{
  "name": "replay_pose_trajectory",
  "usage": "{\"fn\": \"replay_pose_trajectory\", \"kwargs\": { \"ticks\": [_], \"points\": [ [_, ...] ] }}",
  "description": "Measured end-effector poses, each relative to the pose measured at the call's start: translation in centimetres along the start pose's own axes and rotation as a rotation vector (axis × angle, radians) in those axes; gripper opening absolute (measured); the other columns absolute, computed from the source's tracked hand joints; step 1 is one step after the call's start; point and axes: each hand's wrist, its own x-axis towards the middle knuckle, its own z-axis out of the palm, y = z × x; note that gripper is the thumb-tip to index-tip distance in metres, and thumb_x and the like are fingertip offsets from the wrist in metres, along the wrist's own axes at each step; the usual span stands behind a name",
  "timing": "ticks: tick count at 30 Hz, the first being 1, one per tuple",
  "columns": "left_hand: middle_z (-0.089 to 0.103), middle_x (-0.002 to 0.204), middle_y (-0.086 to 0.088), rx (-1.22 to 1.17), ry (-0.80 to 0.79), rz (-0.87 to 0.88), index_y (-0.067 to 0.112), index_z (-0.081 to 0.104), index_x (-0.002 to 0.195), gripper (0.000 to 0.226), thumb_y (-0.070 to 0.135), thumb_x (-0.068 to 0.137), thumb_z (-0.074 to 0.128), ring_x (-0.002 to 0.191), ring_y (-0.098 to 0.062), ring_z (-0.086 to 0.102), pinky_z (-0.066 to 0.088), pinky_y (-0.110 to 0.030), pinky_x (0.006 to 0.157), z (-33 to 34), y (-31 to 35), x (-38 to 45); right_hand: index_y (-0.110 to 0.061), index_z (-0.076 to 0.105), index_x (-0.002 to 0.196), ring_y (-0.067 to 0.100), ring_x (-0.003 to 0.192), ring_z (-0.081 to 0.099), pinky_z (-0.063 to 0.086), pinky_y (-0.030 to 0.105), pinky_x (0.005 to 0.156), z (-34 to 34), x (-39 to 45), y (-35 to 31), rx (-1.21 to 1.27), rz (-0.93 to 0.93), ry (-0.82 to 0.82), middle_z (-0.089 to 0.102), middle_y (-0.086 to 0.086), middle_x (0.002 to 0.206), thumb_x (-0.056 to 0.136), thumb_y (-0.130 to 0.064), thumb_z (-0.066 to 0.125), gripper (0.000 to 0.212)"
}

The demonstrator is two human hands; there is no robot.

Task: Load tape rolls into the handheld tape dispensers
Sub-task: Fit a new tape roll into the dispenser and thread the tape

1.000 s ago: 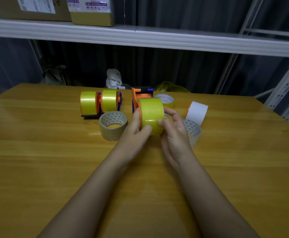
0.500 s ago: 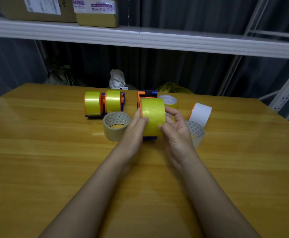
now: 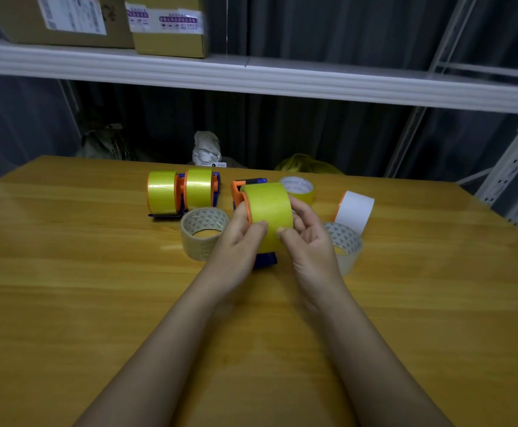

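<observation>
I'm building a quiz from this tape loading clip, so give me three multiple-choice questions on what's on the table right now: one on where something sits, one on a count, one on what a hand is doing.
1. Where does the white roll stand?
A. right of the held dispenser
B. left of the two loaded dispensers
C. on the shelf

2. How many loaded dispensers stand at back left, apart from the one in the hands?
A. none
B. two
C. four

3. What is the left hand doing?
A. lying flat on the table
B. gripping the yellow roll on the orange dispenser
C. lifting a clear roll

Answers:
1 A: it stands to the right of the right hand.
2 B: one loaded dispenser and a second stand side by side.
3 B: its thumb and fingers curl round the yellow roll on the orange dispenser.
</observation>
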Motion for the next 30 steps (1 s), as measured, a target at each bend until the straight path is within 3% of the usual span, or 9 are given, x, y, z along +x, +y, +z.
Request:
{"fn": "replay_pose_trajectory", "kwargs": {
  "ticks": [5, 11, 18, 22, 26, 28, 30],
  "points": [
    [0.067, 0.107, 0.004, -0.123, 0.126, -0.115, 0.038, 0.061, 0.103, 0.031, 0.034, 0.079, 0.041, 0.105, -0.016, 0.061, 0.045, -0.041, 0.094, -0.1, -0.2, 0.4, -0.020, 0.048, 0.134, 0.015, 0.110, 0.063, 0.050, 0.024, 0.083, 0.2, 0.0, 0.2, -0.090, -0.036, -0.070, 0.065, 0.002, 0.121, 0.076, -0.002, 0.054, 0.062],
    [0.067, 0.115, 0.000, -0.186, 0.171, -0.196, 0.038, 0.064, 0.109, 0.042, 0.056, 0.075, 0.049, 0.111, -0.020, 0.060, 0.042, -0.051, 0.102, -0.5, -0.8, 0.7, -0.015, 0.047, 0.137, 0.011, 0.108, 0.063, 0.051, 0.022, 0.082, -0.1, -0.1, -0.1, -0.139, -0.068, -0.089, 0.067, -0.002, 0.115, 0.087, 0.005, 0.061, 0.056],
    [0.072, 0.100, -0.003, -0.224, 0.253, -0.153, 0.030, 0.068, 0.092, 0.028, 0.043, 0.097, 0.043, 0.101, -0.022, 0.066, 0.046, -0.050, 0.099, -0.3, -0.7, 0.8, -0.019, 0.050, 0.133, 0.010, 0.104, 0.065, 0.051, 0.022, 0.084, 0.1, -0.2, 0.0, -0.175, -0.086, -0.091, 0.070, -0.004, 0.106, 0.091, -0.003, 0.061, 0.047],
    [0.074, 0.082, 0.009, -0.228, 0.288, -0.107, 0.028, 0.064, 0.089, 0.036, 0.041, 0.099, 0.033, 0.085, -0.010, 0.069, 0.052, -0.037, 0.090, 0.5, -0.5, 0.6, -0.012, 0.050, 0.132, 0.010, 0.096, 0.065, 0.051, 0.020, 0.081, 0.7, -0.5, 0.2, -0.204, -0.135, -0.058, 0.067, 0.006, 0.104, 0.092, -0.006, 0.059, 0.041],
    [0.071, 0.105, 0.001, -0.277, 0.228, -0.126, 0.029, 0.064, 0.101, 0.044, 0.062, 0.088, 0.036, 0.104, -0.017, 0.065, 0.048, -0.039, 0.097, 0.5, -0.3, 0.6, -0.019, 0.052, 0.124, 0.010, 0.101, 0.065, 0.051, 0.019, 0.081, 1.0, -0.6, -0.3, -0.167, -0.149, -0.046, 0.066, 0.009, 0.111, 0.094, -0.011, 0.056, 0.031],
    [0.067, 0.113, -0.005, -0.287, 0.161, -0.127, 0.024, 0.060, 0.113, 0.027, 0.039, 0.096, 0.046, 0.107, -0.020, 0.063, 0.050, -0.035, 0.092, 0.4, -0.3, 0.6, -0.024, 0.055, 0.119, 0.010, 0.104, 0.065, 0.051, 0.020, 0.083, 0.8, -0.4, -0.5, -0.142, -0.134, -0.040, 0.068, 0.004, 0.112, 0.092, -0.018, 0.056, 0.029],
    [0.067, 0.111, -0.005, -0.281, 0.130, -0.117, 0.022, 0.058, 0.116, 0.023, 0.023, 0.094, 0.051, 0.104, -0.020, 0.064, 0.051, -0.031, 0.085, 0.3, -0.2, 0.5, -0.028, 0.056, 0.116, 0.009, 0.104, 0.066, 0.052, 0.020, 0.083, 0.7, -0.3, -0.6, -0.115, -0.124, -0.034, 0.068, 0.001, 0.111, 0.093, -0.013, 0.056, 0.028]
  ]
}}
